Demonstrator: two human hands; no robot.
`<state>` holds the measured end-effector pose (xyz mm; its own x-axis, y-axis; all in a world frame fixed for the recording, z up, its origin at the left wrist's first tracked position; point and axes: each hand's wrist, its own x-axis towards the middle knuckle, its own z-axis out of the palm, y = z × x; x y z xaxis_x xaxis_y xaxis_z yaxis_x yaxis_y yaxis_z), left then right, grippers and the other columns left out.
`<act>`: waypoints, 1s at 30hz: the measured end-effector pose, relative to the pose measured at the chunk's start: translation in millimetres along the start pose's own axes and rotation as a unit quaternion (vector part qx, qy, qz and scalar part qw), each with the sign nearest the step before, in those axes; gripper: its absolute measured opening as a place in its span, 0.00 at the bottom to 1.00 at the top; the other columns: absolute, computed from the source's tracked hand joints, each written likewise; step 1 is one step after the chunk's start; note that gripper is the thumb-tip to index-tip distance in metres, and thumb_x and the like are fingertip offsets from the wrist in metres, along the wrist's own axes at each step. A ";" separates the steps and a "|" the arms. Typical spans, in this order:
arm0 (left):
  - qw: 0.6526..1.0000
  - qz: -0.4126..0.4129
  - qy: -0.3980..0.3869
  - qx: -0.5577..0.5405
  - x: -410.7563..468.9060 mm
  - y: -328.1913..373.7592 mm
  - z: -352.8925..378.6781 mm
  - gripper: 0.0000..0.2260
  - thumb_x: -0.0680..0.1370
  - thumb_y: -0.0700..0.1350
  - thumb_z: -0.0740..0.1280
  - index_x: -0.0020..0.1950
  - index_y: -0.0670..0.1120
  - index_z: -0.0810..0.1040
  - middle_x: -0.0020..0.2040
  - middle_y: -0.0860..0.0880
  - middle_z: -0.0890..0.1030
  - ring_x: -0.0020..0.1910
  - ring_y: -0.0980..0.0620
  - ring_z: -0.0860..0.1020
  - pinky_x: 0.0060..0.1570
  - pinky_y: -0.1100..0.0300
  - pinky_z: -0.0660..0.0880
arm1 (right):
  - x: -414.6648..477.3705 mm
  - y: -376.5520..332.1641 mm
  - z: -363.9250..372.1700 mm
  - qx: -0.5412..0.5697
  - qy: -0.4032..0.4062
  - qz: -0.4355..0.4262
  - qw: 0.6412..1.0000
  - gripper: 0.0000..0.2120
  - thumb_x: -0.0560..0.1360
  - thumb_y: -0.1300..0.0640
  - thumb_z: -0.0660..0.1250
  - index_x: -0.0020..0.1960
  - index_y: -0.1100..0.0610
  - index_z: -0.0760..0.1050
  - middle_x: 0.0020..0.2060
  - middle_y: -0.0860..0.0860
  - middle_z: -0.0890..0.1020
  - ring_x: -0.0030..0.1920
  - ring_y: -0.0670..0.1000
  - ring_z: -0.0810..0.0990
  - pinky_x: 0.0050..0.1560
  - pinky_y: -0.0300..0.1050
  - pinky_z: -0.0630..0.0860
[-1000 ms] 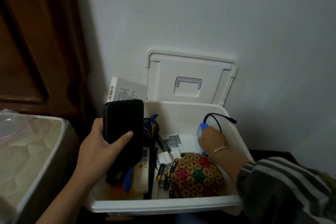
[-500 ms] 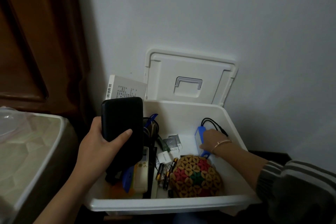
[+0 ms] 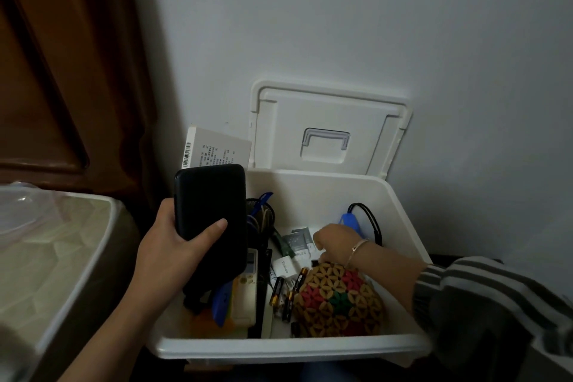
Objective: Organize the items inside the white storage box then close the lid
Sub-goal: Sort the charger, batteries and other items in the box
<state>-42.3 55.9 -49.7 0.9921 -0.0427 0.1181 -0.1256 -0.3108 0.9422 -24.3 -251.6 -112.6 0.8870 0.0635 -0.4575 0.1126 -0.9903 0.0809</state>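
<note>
The white storage box (image 3: 400, 214) sits on the floor against the wall, lid (image 3: 328, 130) swung up and leaning back on the wall, handle recess facing me. A white carton (image 3: 217, 150) with a barcode stands behind the box's left rear corner.

My left hand (image 3: 173, 254) is above the left part of the box, fingers wrapped round a flat black case (image 3: 210, 214), thumb pressed across its front; the case stands upright, its lower end down among the clutter.

My right hand (image 3: 336, 242) is down inside the box, mid-right, knuckles up and fingers curled under. What they grip, if anything, I cannot tell: the fingertips are hidden. A thin bracelet (image 3: 359, 246) sits on that wrist, striped sleeve (image 3: 483, 291) behind it.

Contents, left to right:
- blue-handled tool (image 3: 221, 304) and pale remote control (image 3: 246, 285), lying side by side under the black case
- white charger plug (image 3: 283, 267) and loose batteries (image 3: 277, 291) in the middle
- small silver packets (image 3: 297, 240) just left of my right hand
- patterned woven ball (image 3: 339, 301) at front right, touching the front wall
- blue gadget (image 3: 348, 222) with black cable (image 3: 370, 220), just behind my right hand near the right wall
</note>
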 end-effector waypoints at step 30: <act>1.000 -0.003 -0.004 -0.031 1.7 -0.5 -1.9 0.20 0.68 0.56 0.75 0.54 0.65 0.70 0.52 0.59 0.79 0.53 0.57 0.78 0.50 0.53 0.78 | 16.8 -63.5 -2.8 0.198 -0.120 0.081 0.969 0.41 0.69 0.37 0.69 0.72 0.61 0.63 0.67 0.57 0.71 0.65 0.56 0.72 0.60 0.45 0.73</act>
<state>-40.6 57.8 -49.4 0.9927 -0.0489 0.1107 -0.1195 -0.2519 0.9604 -15.3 -187.3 -122.9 0.7435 -0.0805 -0.6638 -0.2429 -0.9574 -0.1560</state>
